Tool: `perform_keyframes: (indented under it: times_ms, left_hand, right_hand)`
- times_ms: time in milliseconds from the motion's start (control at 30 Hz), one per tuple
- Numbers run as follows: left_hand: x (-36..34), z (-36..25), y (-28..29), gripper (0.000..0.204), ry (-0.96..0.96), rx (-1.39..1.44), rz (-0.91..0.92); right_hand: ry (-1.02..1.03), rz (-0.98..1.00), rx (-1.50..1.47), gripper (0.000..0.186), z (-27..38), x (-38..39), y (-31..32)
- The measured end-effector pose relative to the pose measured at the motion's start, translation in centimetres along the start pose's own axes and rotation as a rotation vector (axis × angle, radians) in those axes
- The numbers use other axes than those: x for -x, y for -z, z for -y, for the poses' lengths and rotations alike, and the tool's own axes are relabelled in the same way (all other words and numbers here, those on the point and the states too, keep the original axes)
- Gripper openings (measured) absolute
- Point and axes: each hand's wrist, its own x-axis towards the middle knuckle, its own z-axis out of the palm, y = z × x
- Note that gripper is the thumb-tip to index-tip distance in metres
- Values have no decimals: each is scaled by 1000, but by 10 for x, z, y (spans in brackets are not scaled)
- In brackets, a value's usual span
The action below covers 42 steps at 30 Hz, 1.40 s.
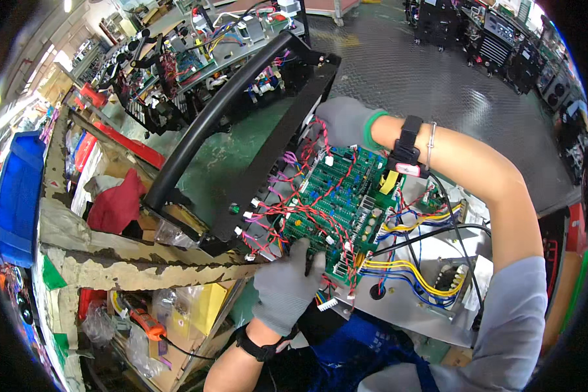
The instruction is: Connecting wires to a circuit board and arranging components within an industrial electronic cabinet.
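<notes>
A green circuit board [336, 189] lies in the open metal chassis [398, 307] before me, crossed by twisted red-and-black wires [307, 210] with small white plugs. My left hand [284, 287], in a grey glove, rests at the board's near edge. Two of its fingers reach onto the board with a gap between them, and nothing held shows. At the far end of the black front panel [268, 153], my right hand [346, 123] is also gloved in grey with a green cuff. It is bent over beside the red wires; its fingertips are hidden.
A black tubular handle [209, 121] projects from the panel on the left. Yellow and blue cables [418, 277] run along the chassis's right side. A worn bench edge [144, 274], an orange power tool [147, 323] and a blue bin [19, 196] are at left. Other electronic assemblies [202, 59] stand beyond.
</notes>
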Motion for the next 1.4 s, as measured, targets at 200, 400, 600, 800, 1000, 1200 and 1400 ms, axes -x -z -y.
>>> perform_keyframes:
  times_ms: [200,400,600,800,1000,1200,1400]
  left_hand:
    - [-1,3,-5,28,-77,43,-38]
    - [0,7,-8,29,-84,48,-62]
    - [-4,1,-6,29,-96,64,-21]
    - [-1,0,3,27,-78,50,-5]
    - [-4,0,-3,27,-110,47,30]
    - [-3,-1,-2,28,-66,46,58]
    - [-9,-26,-13,28,-124,98,107]
  right_hand:
    - [37,35,-83,32,2,0,4]
    - [-143,189,-228,33,11,-3,11]
    - [-124,89,-70,38,0,0,5]
    - [16,106,-369,39,-1,-4,0]
    - [113,107,-241,44,-14,-9,-11]
    - [24,178,-150,38,5,-13,-3]
    - [-579,250,50,29,-71,-101,-120]
